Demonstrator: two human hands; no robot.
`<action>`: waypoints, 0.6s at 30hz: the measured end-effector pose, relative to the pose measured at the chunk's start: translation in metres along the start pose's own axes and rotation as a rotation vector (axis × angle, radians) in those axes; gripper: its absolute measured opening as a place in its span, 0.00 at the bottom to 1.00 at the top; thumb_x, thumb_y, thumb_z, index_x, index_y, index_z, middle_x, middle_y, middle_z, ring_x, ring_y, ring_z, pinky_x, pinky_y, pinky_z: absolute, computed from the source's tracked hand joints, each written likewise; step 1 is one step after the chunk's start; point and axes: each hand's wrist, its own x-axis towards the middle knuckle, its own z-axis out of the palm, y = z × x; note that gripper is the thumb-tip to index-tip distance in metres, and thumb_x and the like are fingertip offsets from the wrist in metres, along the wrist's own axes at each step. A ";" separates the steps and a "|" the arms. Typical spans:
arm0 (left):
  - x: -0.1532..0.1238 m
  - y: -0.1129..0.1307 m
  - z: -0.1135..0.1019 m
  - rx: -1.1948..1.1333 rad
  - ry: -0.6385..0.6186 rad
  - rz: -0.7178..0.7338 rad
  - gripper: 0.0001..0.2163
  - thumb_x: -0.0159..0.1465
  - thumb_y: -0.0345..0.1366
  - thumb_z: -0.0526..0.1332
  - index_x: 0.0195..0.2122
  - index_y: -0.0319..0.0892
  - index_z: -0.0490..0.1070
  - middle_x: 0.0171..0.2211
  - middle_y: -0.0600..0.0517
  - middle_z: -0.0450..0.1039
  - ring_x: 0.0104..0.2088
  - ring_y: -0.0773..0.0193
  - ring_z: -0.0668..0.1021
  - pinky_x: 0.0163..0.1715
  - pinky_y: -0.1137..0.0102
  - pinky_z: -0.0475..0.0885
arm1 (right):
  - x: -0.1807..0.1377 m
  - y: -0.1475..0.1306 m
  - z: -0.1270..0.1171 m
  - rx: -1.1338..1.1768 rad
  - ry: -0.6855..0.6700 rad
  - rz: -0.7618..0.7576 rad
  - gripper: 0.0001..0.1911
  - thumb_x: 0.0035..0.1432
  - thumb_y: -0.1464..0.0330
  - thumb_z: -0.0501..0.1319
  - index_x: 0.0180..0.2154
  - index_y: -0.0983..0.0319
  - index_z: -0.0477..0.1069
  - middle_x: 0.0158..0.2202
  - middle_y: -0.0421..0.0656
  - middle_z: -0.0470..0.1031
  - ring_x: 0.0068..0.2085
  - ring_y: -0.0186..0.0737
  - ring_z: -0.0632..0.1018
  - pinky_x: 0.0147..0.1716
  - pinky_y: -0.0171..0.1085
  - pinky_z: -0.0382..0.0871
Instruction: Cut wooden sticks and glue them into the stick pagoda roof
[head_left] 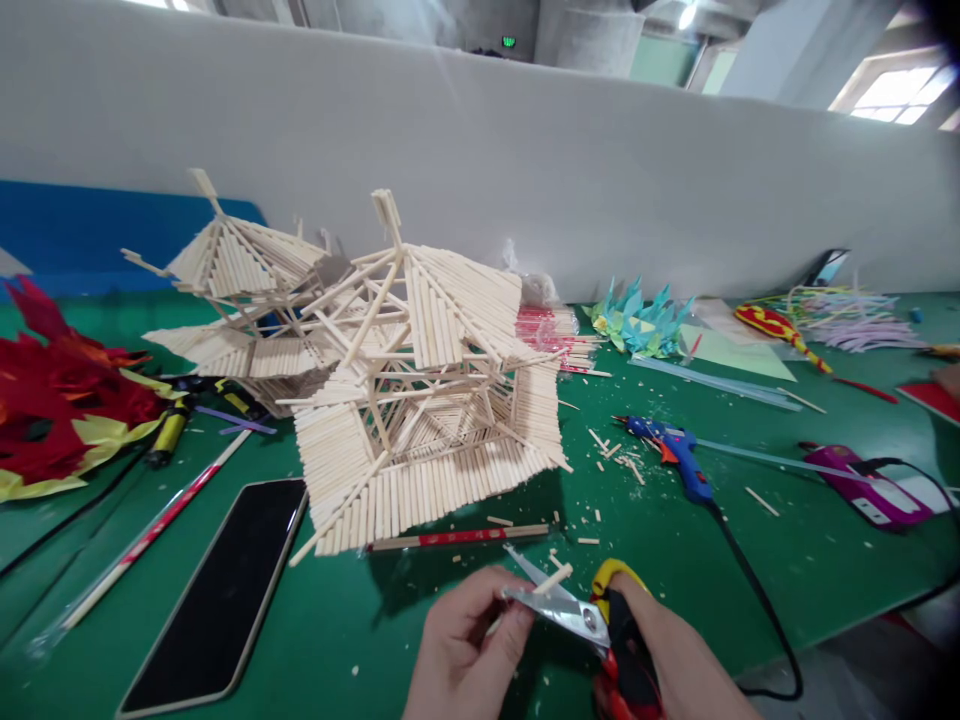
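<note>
Between the thumb and fingers of my left hand [476,640] is a thin wooden stick [553,579], its end poking out to the right. My right hand [675,650] grips the scissors [574,615] by their red, yellow and black handles. The blades are parted, with the stick lying between them. Just beyond my hands stands a pavilion model [427,400] built of wooden sticks, part of its upper roof still open framework. A wrapped bundle of chopsticks [465,537] lies at its front edge.
A second stick pavilion [247,300] stands behind at left. A phone [217,595] lies left. To the right are cut stick pieces [619,455], a blue glue gun [671,450] with its cord, and a purple device [862,485]. Red paper [67,390] sits far left; a white partition [480,150] rises behind.
</note>
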 end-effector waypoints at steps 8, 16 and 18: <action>0.008 0.014 -0.009 -0.237 -0.303 -0.348 0.12 0.46 0.42 0.68 0.20 0.39 0.70 0.16 0.59 0.58 0.17 0.75 0.55 0.18 0.77 0.48 | -0.003 0.001 0.000 -0.009 -0.030 0.052 0.16 0.39 0.72 0.60 0.36 0.59 0.67 0.24 0.39 0.74 0.27 0.38 0.75 0.25 0.30 0.62; -0.002 0.003 0.000 0.059 -0.019 -0.010 0.09 0.54 0.43 0.62 0.26 0.42 0.72 0.23 0.55 0.67 0.24 0.69 0.64 0.25 0.75 0.57 | -0.003 0.002 0.003 -0.013 0.023 -0.022 0.18 0.39 0.73 0.59 0.37 0.59 0.64 0.22 0.36 0.73 0.23 0.34 0.73 0.20 0.29 0.60; -0.002 0.003 -0.001 0.073 -0.061 0.004 0.11 0.54 0.44 0.61 0.25 0.41 0.72 0.24 0.54 0.68 0.25 0.68 0.65 0.26 0.75 0.58 | 0.000 0.005 0.012 -0.029 0.049 -0.027 0.18 0.37 0.73 0.60 0.36 0.58 0.63 0.21 0.35 0.73 0.22 0.34 0.73 0.20 0.29 0.60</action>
